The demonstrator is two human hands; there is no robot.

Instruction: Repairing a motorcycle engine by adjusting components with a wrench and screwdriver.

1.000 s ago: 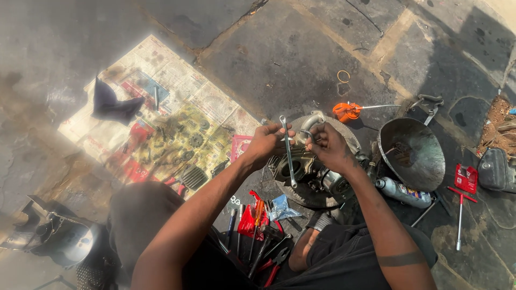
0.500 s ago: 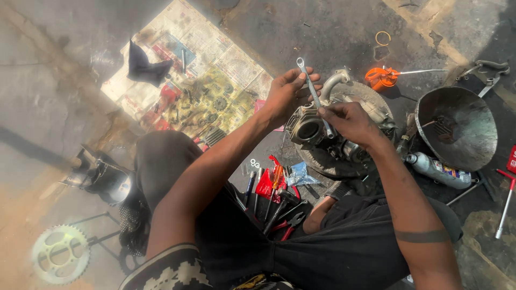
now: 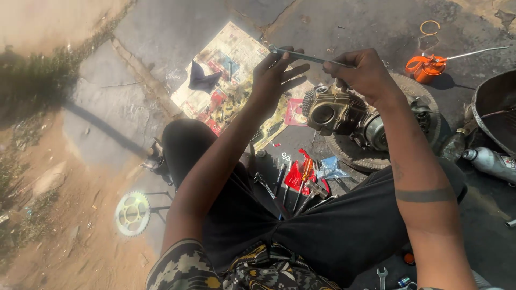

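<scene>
A long thin metal wrench (image 3: 307, 55) is held level in the air above a small engine block (image 3: 344, 114). My right hand (image 3: 363, 72) grips its right end in a closed fist. My left hand (image 3: 278, 72) has its fingers spread, with the fingertips touching the wrench's left end. The engine rests on an old tyre (image 3: 359, 153) on the concrete ground, just below my right hand. My legs in dark shorts fill the lower middle of the view.
Screwdrivers and pliers with red handles (image 3: 295, 180) lie between my knees. Printed paper (image 3: 236, 80) with a dark rag (image 3: 203, 79) lies beyond. An orange oil can (image 3: 424, 67), a dark metal bowl (image 3: 497, 115), a spray can (image 3: 492, 162) and a sprocket (image 3: 132, 213) surround me.
The wrench has swung from upright to level and risen above the engine. My left hand opened its fingers. The view shifted left, toward the dirt.
</scene>
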